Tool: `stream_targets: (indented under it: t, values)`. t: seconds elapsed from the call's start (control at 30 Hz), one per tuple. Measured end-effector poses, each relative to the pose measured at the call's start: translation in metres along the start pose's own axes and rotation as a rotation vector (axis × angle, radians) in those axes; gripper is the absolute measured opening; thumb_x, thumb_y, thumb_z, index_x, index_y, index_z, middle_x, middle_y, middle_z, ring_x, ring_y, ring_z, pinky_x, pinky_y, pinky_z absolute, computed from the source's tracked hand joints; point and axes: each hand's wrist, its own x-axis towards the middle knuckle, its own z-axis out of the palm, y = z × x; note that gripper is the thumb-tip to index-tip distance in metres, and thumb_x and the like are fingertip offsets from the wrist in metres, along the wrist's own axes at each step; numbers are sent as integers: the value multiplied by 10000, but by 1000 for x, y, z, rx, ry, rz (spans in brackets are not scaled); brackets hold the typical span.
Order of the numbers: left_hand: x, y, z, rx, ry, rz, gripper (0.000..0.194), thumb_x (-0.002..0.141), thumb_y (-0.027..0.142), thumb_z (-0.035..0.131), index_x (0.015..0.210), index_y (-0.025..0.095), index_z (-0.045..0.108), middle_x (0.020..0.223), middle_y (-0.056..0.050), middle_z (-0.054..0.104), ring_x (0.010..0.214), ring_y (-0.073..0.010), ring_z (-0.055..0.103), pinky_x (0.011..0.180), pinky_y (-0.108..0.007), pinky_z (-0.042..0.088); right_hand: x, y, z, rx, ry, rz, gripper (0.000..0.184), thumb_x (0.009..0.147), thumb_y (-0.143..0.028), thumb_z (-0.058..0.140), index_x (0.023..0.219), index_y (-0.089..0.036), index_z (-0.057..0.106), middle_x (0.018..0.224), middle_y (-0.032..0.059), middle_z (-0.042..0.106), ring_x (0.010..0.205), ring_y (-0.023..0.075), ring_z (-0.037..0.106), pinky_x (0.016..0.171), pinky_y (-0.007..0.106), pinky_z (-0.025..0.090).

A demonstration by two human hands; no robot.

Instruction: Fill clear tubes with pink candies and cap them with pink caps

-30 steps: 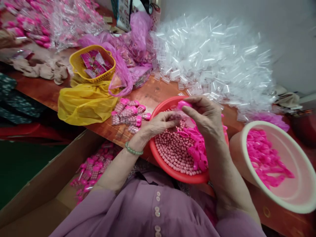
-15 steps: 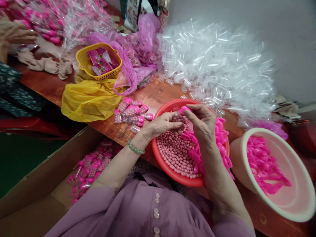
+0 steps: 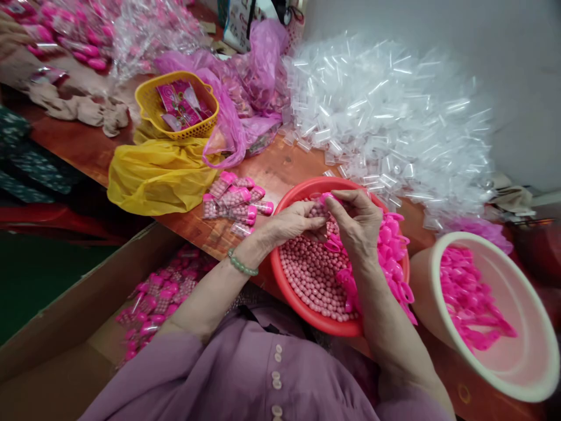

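Note:
Over the red basin (image 3: pixel 302 318), my left hand (image 3: pixel 295 222) is closed around a small clear tube (image 3: pixel 316 208) with pink beads inside. My right hand (image 3: pixel 357 225) pinches a pink cap (image 3: pixel 325 197) at the tube's upper end; whether the cap is fully seated I cannot tell. Round pink beads (image 3: pixel 313 275) cover the basin's near left part. Bright pink plastic pieces (image 3: pixel 390 240) are heaped on its right side, partly behind my right forearm. Left of the basin, several filled tubes with pink caps (image 3: pixel 236 199) lie on the wooden table (image 3: pixel 280 161).
A big heap of clear tubes (image 3: pixel 390 117) lies behind the basin. At right stands a white tub (image 3: pixel 442 245) with pink pieces. A yellow basket (image 3: pixel 144 102), yellow bag (image 3: pixel 158 175) and purple bag (image 3: pixel 265 47) are at left. Below is a cardboard box (image 3: pixel 83 286). Another person's hand (image 3: pixel 13 35) shows far left.
My right fingers have shifted slightly on the pink cap, which shows less now. The other person's hand has moved back toward the left edge. The view has shifted slightly.

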Motion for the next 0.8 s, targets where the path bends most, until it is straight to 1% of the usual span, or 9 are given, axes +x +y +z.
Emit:
stream_targets:
  t: [0.1,0.23,0.3,0.4,0.5,0.57,0.7,0.77,0.8]
  values:
    - [1,0,3,20,53,3,437,711,378,878,838,143,532,716,33,601,632,-94,612,698,-266,517,0,2,1,-54,15,-53,215,790,-405,815,843,-219,721,805,3,745,739,151,699,719,302,588]
    - [1,-1,4,78,83,12,339,805,339,799,837,147,521,704,32,594,625,-92,607,658,-241,491,5,3,0,-29,-56,14,262,774,-445,819,829,-214,709,771,-8,735,700,147,687,693,300,584]
    - [0,-3,4,102,92,27,304,827,315,770,832,150,515,701,42,572,609,-82,592,637,-232,479,6,3,-1,-34,-61,26,271,783,-458,809,820,-210,705,751,-10,729,677,139,670,676,293,571]
    - [0,-5,4,130,78,62,263,834,274,750,830,152,517,702,49,548,610,-77,576,636,-233,468,5,0,-3,-60,-59,5,266,803,-467,789,823,-214,708,760,-5,735,687,141,671,689,297,565]
    - [1,-5,3,134,61,82,262,820,270,757,852,153,525,690,52,542,603,-73,548,628,-232,442,2,-1,-6,-71,-71,-18,277,788,-480,803,840,-224,711,805,4,752,739,158,697,727,316,580]
    - [2,-5,3,145,63,82,227,830,243,732,851,153,525,685,53,539,599,-68,526,629,-231,428,2,0,-7,-43,-73,-3,302,773,-497,816,840,-224,706,820,9,755,753,163,703,740,323,588]
    - [3,-5,2,190,83,79,109,868,151,631,830,146,529,700,44,548,614,-60,524,631,-222,415,3,3,-8,31,-90,58,316,769,-504,821,838,-221,697,814,5,742,757,156,697,759,323,594]
    - [3,-5,2,164,71,81,124,861,181,656,850,145,537,706,44,554,620,-66,540,641,-229,437,2,3,-5,30,-78,45,298,771,-485,823,834,-224,694,812,1,734,760,154,691,753,316,590]
    - [3,-5,2,138,58,85,167,846,219,691,869,145,543,715,44,559,624,-70,548,650,-236,453,1,4,-3,13,-61,23,288,777,-479,818,833,-227,692,805,-1,728,756,153,686,743,313,586]
